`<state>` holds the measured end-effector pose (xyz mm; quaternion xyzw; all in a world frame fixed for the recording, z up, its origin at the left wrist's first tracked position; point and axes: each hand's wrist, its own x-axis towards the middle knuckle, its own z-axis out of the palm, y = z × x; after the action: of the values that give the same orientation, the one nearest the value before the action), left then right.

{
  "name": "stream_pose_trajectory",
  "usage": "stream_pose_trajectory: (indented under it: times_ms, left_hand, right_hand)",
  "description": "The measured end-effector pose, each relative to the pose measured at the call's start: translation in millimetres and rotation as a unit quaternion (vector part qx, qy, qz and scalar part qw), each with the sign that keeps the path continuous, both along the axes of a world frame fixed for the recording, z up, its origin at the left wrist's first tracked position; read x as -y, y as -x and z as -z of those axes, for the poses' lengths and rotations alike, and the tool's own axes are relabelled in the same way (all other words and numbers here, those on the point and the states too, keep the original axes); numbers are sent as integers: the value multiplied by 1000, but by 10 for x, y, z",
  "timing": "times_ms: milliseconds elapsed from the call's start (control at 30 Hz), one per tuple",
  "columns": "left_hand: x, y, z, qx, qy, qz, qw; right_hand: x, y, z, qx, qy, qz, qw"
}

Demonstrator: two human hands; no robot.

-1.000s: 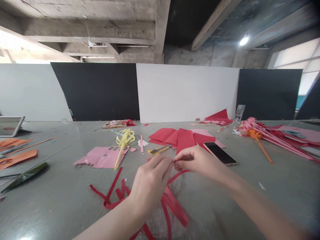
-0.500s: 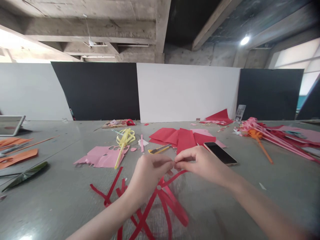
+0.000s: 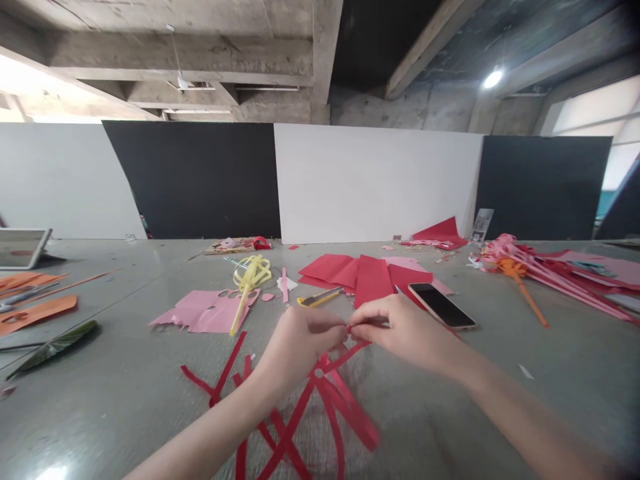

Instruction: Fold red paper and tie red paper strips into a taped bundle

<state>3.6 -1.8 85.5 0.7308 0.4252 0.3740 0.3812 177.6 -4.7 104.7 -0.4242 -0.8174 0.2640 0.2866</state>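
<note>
My left hand (image 3: 309,340) and my right hand (image 3: 395,328) meet fingertip to fingertip over the table, both in a pinch. A small bit of red paper strip shows between the fingertips; the rest of the grip is hidden by the fingers. Just below lies a star-like bundle of red paper strips (image 3: 345,407), spreading from a pale round dot (image 3: 319,374) at its centre. One strip of it rises toward my right hand. More loose red strips (image 3: 220,390) lie crossed to the left, partly behind my left forearm.
Beyond my hands are a yellow utility knife (image 3: 315,299), red paper sheets (image 3: 374,280) and a phone (image 3: 443,307). Pink paper with holes (image 3: 200,311) and a yellow paper-strip flower (image 3: 245,287) lie left. An orange paper flower (image 3: 527,297) and pink strips (image 3: 555,280) are right.
My hands stay nearly in place, still pinched together. A little more red shows between the fingertips. The view has shifted very slightly.
</note>
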Motion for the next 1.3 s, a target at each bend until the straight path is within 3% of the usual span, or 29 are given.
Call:
stream_pose_trajectory:
  times_ms: [833,1167,1233,1300]
  left_hand:
    - [-29,25,31,-46,42,-21,998]
    - [-60,20,-17,3,81,32,996]
    - [-91,43,-26,-29,40,12,999]
    - [-166,112,-26,-87,-31,-62,994]
  right_hand:
    - [-9,11,49,41,-22,14,999]
    - [-69,-25,43,11,29,-11,999]
    - [-93,-40,45,-4,55,-13,998]
    - [-113,-67,41,-32,76,-7,997]
